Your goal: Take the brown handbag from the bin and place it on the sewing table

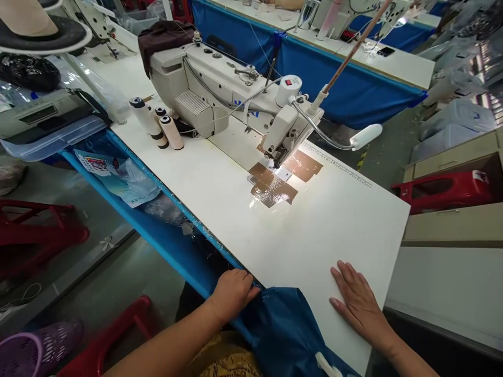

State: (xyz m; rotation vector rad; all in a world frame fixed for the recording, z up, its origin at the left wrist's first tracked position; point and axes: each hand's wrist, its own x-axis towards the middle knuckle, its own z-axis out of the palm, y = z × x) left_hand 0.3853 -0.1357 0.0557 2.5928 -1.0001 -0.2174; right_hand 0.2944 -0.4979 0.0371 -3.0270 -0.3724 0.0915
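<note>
l fingers (245,285) on creased dark-blue fabric (283,330)

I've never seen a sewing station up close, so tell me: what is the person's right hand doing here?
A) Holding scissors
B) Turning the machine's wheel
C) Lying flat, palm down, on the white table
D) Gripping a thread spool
C: the right hand lies flat with fingers spread on the bare white table, holding nothing, while the left hand grasps the blue fabric at the table's near edge.
</note>
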